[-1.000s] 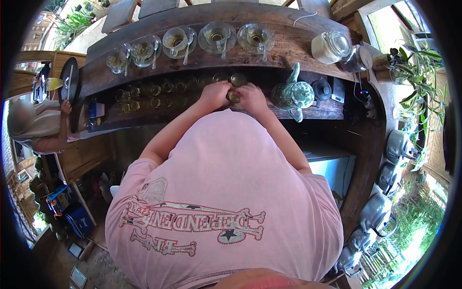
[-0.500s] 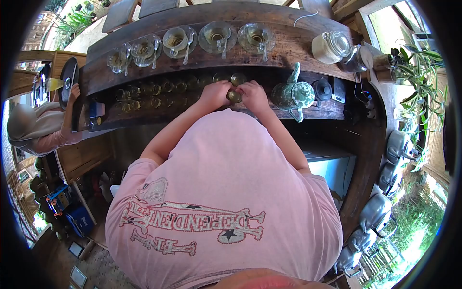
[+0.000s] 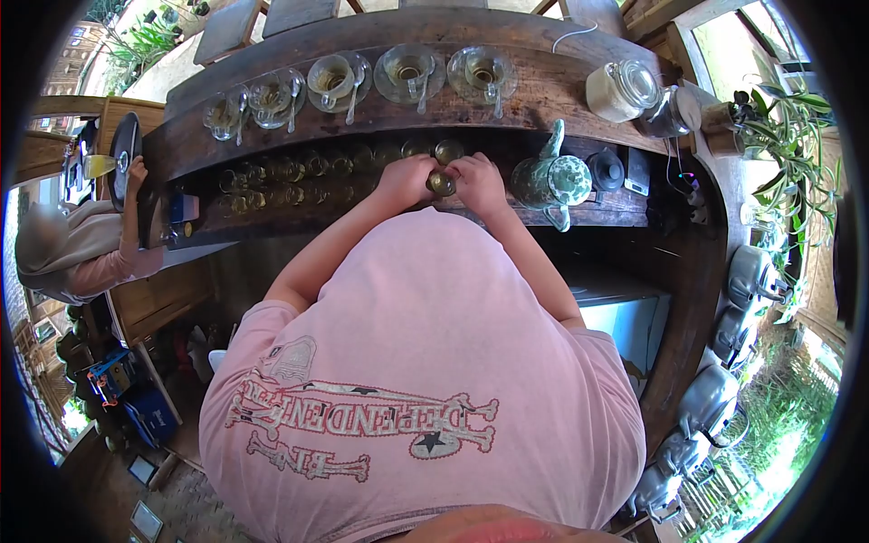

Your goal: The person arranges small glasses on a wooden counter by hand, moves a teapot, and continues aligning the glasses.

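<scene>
Between my two hands is a small glass jar [image 3: 441, 184], on the lower shelf below the wooden counter. My left hand [image 3: 406, 179] has its fingers closed round the jar's left side. On the right side my right hand [image 3: 478, 182] grips the same jar. Just behind it stands another glass jar [image 3: 448, 151]. Rows of similar glasses [image 3: 288, 169] stretch left along the shelf. To the right of my right hand stands a green-and-white speckled pitcher [image 3: 568, 179].
Glass cups on saucers with spoons [image 3: 409, 72] line the upper counter [image 3: 362, 118]. A large jar of white contents [image 3: 621, 90] stands at its right. Another person [image 3: 100, 244] holds a dark tray [image 3: 125, 161] at the left. Metal kettles [image 3: 709, 398] are at the right.
The other person at the left and their tray have shifted slightly. My hands stay almost in place round the jar.
</scene>
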Demonstrator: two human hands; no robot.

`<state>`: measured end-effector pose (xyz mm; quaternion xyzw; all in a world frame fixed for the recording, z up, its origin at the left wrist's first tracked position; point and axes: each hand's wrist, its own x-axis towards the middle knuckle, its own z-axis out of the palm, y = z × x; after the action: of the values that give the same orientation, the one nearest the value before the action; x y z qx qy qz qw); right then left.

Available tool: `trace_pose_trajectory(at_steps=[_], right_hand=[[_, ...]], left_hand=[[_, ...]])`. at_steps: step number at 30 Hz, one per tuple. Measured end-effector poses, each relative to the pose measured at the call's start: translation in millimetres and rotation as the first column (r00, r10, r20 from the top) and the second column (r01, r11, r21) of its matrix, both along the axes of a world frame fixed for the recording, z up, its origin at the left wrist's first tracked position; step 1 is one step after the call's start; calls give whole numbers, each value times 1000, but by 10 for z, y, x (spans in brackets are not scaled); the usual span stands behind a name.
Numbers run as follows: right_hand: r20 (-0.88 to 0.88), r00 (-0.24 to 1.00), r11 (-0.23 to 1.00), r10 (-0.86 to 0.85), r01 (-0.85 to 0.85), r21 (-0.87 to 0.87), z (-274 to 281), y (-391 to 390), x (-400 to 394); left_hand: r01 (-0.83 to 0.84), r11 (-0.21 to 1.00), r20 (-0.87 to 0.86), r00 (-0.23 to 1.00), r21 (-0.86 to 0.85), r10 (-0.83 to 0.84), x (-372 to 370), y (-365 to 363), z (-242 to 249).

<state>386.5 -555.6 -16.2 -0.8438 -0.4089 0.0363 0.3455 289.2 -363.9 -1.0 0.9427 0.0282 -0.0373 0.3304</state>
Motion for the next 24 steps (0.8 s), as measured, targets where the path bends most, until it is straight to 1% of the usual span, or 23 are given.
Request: trace_pose_trajectory(at_steps=[1,2,3,4,6,7,9,10,11,12,13,14,15,16,18,19,21,22,24], right_hand=[[-2,1000,1000,-1,1,0,-51,-8,-11],[0,998,998,59,-59,1,-119,-17,-24],[3,993,993,119,-119,1,-113,-15,-29],[4,993,993,117,-117,2,-102,-31,-38],[54,995,995,79,-75,-72,-22,-48,-41],[55,995,994,81,-77,-71,36,-26,-34],[31,1000,999,-2,4,-42,121,1,-46],[30,1000,999,-4,5,-43,60,-9,-52],[28,998,997,59,-58,-41,-41,-17,-49],[26,992,992,123,-122,-39,-46,-10,-45],[28,992,992,122,-120,-39,-45,-25,-41],[44,995,995,85,-83,-54,-43,-44,-39],[59,997,996,51,-47,-70,-21,-46,-38],[58,997,996,53,-49,-71,-15,-35,-38],[30,1000,1000,6,-5,-15,-16,-10,-31],[30,1000,1000,4,-3,-16,-59,-16,-40],[9,995,994,100,-100,-38,-82,-12,-60],[11,995,994,101,-101,-39,-38,-15,-42],[23,1000,998,21,-20,-60,69,-25,-21]], left_hand=[[-11,1000,-44,999,11,12,12,-17,34],[-21,1000,-87,996,23,23,21,-29,55],[-19,1000,-86,996,23,21,20,-25,48],[-11,1000,-54,998,14,11,10,-16,31],[-7,1000,-18,1000,8,7,6,-6,-10],[-9,1000,-5,1000,0,9,-3,-4,-33],[-10,1000,5,1000,-8,10,-13,-10,-22],[-15,1000,-38,999,7,16,2,-20,29],[-20,1000,-79,997,23,22,16,-26,62],[-17,1000,-78,997,23,19,15,-21,43],[-12,1000,-46,999,6,12,5,-13,5],[-9,1000,-13,1000,-12,9,0,-5,-21],[-13,1000,-12,1000,-12,12,0,3,-30],[-11,1000,-21,1000,-6,11,-7,7,-41],[-8,1000,-30,1000,-1,8,-11,1,-28],[-9,1000,-47,999,0,9,-1,-6,7],[-9,1000,-62,998,0,9,10,-8,15],[-5,1000,-31,999,-7,5,1,-1,-11],[-5,1000,-4,1000,-17,5,-6,3,-13]])
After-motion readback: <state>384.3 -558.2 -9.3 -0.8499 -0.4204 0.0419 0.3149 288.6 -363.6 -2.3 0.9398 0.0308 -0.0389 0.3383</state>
